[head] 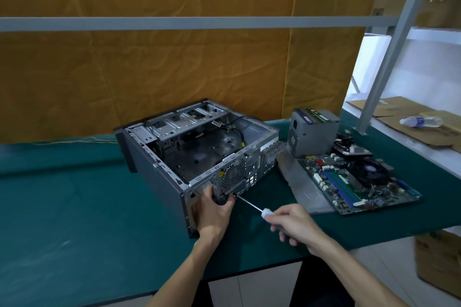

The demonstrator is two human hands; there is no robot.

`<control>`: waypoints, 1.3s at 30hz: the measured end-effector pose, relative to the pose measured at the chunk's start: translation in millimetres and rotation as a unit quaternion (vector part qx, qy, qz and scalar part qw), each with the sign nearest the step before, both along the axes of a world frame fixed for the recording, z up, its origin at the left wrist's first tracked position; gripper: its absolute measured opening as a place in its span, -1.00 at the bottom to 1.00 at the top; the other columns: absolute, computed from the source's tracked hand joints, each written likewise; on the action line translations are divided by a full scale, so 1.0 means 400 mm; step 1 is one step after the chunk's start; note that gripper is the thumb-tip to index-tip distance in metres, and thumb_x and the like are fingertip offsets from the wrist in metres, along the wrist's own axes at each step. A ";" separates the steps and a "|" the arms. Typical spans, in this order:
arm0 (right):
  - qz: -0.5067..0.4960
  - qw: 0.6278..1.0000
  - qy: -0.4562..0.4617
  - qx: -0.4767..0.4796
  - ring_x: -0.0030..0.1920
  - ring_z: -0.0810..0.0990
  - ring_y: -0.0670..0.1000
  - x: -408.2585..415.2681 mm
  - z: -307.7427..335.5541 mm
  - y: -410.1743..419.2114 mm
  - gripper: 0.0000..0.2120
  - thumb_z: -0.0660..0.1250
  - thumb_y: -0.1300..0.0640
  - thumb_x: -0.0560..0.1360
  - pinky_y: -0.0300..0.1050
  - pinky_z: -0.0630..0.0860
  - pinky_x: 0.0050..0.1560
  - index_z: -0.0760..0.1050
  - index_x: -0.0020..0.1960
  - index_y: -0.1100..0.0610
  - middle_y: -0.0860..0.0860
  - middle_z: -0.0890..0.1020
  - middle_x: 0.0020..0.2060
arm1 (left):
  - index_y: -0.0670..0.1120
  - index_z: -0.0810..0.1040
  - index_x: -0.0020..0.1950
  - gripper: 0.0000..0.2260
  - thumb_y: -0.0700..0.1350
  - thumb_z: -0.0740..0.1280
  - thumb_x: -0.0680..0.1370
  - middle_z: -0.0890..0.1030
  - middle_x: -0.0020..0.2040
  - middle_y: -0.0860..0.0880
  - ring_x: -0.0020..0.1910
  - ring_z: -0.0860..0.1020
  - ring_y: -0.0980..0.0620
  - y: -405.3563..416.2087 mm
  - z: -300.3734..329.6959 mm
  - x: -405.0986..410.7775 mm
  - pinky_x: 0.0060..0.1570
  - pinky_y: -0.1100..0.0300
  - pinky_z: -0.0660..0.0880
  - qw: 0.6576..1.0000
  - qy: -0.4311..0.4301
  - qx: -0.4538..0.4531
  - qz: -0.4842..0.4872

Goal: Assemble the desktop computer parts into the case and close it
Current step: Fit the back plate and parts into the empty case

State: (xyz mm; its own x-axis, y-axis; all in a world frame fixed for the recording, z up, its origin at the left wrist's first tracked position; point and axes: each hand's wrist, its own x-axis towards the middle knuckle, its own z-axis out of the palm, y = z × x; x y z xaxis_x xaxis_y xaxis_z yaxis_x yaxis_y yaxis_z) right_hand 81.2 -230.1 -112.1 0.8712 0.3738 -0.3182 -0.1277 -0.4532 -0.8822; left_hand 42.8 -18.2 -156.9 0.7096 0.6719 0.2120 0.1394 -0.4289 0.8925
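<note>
With the open case (pixel 197 147) lying mid-table, the left hand (pixel 215 209) grips its near rear corner while the right hand (pixel 294 225) clasps a screwdriver (pixel 252 207) tipped at the rear fan grille (pixel 233 174), so fan-fastening seems underway; the motherboard (pixel 359 187) waits right.

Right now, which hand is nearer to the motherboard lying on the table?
Right. The right hand, gripping the screwdriver, sits just left of the motherboard and nearer the camera. The left hand is farther left, holding a dark object at the case's rear panel.
</note>
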 end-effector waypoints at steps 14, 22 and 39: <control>0.009 0.998 -0.042 -0.034 -0.52 0.40 -0.07 -0.017 0.003 -0.005 -0.66 0.46 -0.18 0.47 -0.26 0.25 -0.54 0.60 0.01 0.09 0.00 0.64 -0.32 | 0.01 0.40 -0.23 -0.68 0.16 0.45 0.45 0.57 -0.34 0.04 -0.31 0.58 -0.01 -0.024 0.013 -0.011 -0.19 -0.03 0.61 0.998 0.036 0.023 0.038; 0.030 0.998 -0.017 -0.055 -0.54 0.40 -0.06 -0.009 0.020 0.001 -0.56 0.34 -0.22 0.54 -0.26 0.19 -0.50 0.65 -0.03 0.17 0.01 0.71 -0.32 | -0.01 0.42 -0.19 -0.69 0.16 0.45 0.46 0.58 -0.28 -0.01 -0.25 0.60 -0.08 -0.018 0.007 -0.006 -0.13 -0.06 0.60 0.999 0.034 0.016 0.025; -0.013 0.999 -0.050 -0.017 -0.50 0.51 -0.04 0.002 0.007 -0.004 -0.70 0.48 -0.09 0.50 -0.26 0.29 -0.54 0.64 -0.09 0.16 0.03 0.70 -0.31 | 0.00 0.37 -0.25 -0.65 0.19 0.44 0.43 0.54 -0.35 0.04 -0.32 0.56 -0.04 -0.018 0.017 -0.013 -0.21 -0.02 0.59 0.997 0.028 0.054 0.040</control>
